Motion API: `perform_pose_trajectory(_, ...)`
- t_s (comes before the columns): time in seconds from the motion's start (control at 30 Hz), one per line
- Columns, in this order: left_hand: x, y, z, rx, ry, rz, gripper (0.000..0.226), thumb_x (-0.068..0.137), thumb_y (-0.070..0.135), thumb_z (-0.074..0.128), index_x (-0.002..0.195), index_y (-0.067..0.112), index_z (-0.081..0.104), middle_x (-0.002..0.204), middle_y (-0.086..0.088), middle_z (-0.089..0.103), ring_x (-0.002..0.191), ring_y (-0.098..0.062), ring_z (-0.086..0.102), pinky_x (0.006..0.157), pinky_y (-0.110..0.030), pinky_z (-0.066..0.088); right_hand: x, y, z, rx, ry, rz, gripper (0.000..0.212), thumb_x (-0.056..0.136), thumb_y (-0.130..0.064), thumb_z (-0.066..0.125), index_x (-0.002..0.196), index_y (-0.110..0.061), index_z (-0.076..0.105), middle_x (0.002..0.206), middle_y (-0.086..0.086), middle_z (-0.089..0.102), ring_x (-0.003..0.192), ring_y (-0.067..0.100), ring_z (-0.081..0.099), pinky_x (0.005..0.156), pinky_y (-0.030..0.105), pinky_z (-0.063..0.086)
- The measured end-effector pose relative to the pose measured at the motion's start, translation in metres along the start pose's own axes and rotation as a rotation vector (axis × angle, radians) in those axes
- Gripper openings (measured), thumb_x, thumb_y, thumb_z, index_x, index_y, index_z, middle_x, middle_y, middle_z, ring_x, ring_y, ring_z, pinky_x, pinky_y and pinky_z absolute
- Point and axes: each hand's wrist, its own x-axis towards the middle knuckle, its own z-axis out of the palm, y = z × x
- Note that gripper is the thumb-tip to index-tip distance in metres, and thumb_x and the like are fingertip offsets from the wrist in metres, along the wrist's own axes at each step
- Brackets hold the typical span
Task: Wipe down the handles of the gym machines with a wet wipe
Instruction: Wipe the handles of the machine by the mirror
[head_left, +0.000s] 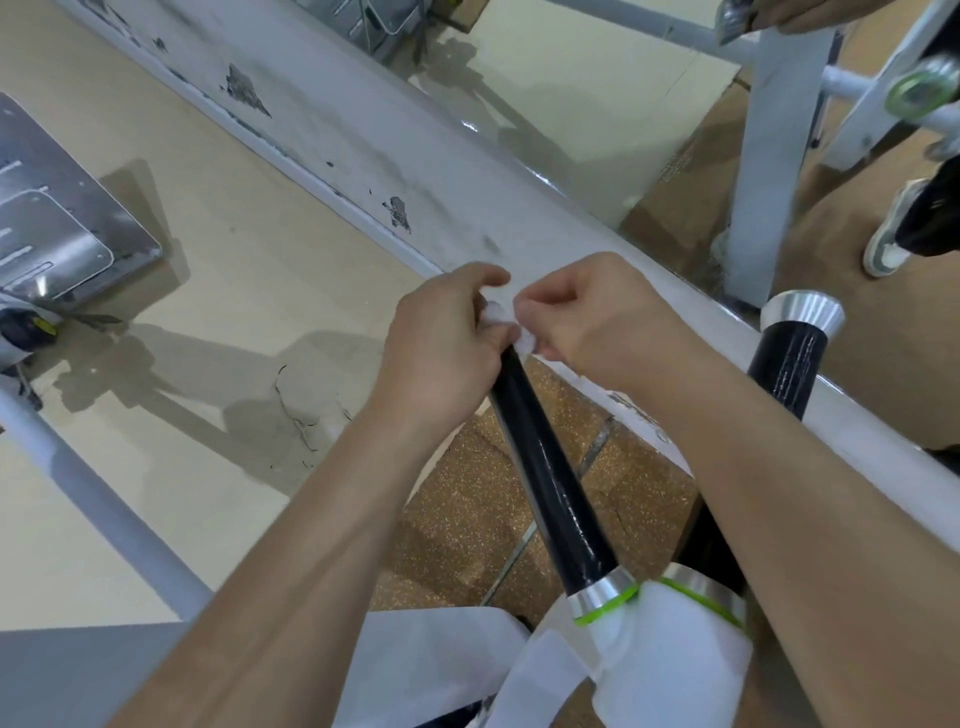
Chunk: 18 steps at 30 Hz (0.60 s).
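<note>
A black gym handle (550, 478) with a silver and green collar at its base runs from the white joint at the lower right up to the middle of the view. At its far end my left hand (447, 332) and my right hand (592, 317) meet, both pinching a crumpled white wet wipe (506, 325) against the tip. The handle's end cap is hidden under the wipe and fingers. A second black handle (787, 364) with a silver cap stands to the right, untouched.
A white painted machine beam (395, 171) with chipped paint crosses behind the hands. A grey metal footplate (57, 218) lies at the left on the beige floor. Another person's shoe (891, 234) and white frame uprights (763, 156) are at the upper right. Brown speckled mats lie below.
</note>
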Motion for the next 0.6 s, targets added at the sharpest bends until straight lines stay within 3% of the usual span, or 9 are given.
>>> perform_pose_trajectory(0.1,0.002,-0.002,-0.007,-0.104,-0.031,0.031,0.04,0.081,0.008,0.069,0.115,0.026,0.062,0.082,0.009,0.067,0.075,-0.003,0.062,0.073,-0.013,0.049,0.004,0.005,0.007,0.243,0.005,0.095,0.013,0.077,-0.027,0.076,0.082,-0.015,0.073,0.074,0.012,0.073,0.072,0.026,0.071,0.077,0.041,0.058)
perform_pose_trajectory(0.17,0.002,-0.003,-0.007,-0.129,-0.067,0.055,0.044,0.082,0.0,0.063,0.116,0.027,0.062,0.088,0.01,0.069,0.079,0.0,0.064,0.078,-0.014,0.051,0.009,0.009,0.012,0.354,0.056,0.133,0.01,0.074,-0.015,0.078,0.08,-0.01,0.072,0.077,0.016,0.073,0.071,0.028,0.072,0.075,0.044,0.059)
perform_pose_trajectory(0.3,-0.003,-0.011,-0.004,-0.052,0.024,0.115,0.038,0.089,0.004,0.055,0.118,0.026,0.064,0.108,0.006,0.064,0.091,-0.008,0.061,0.085,-0.024,0.05,0.022,0.005,0.019,0.348,0.13,0.159,0.016,0.074,0.002,0.071,0.07,-0.012,0.07,0.067,0.004,0.063,0.07,0.024,0.067,0.069,0.037,0.061)
perform_pose_trajectory(0.4,-0.014,-0.022,0.0,-0.021,0.071,0.124,0.034,0.088,0.001,0.053,0.107,0.023,0.071,0.106,0.009,0.057,0.094,-0.012,0.061,0.084,-0.026,0.05,0.02,0.001,0.016,0.367,0.045,0.216,0.003,0.076,-0.007,0.075,0.078,-0.007,0.073,0.077,0.01,0.069,0.078,0.023,0.07,0.074,0.035,0.06)
perform_pose_trajectory(0.5,-0.022,-0.026,0.003,-0.02,0.065,0.144,0.044,0.084,-0.006,0.048,0.112,0.019,0.07,0.115,0.005,0.057,0.102,-0.015,0.06,0.089,-0.028,0.049,0.013,0.004,0.009,0.463,-0.064,0.283,0.026,0.075,-0.02,0.079,0.091,-0.002,0.072,0.086,0.014,0.071,0.071,0.02,0.07,0.073,0.032,0.06)
perform_pose_trajectory(0.6,-0.023,-0.022,0.004,0.002,0.069,0.12,0.04,0.087,0.0,0.049,0.112,0.023,0.07,0.118,0.006,0.057,0.101,-0.006,0.055,0.088,-0.024,0.047,0.014,0.002,0.006,0.393,-0.087,0.282,0.01,0.076,-0.01,0.077,0.084,-0.005,0.072,0.081,0.015,0.069,0.067,0.019,0.067,0.071,0.031,0.06)
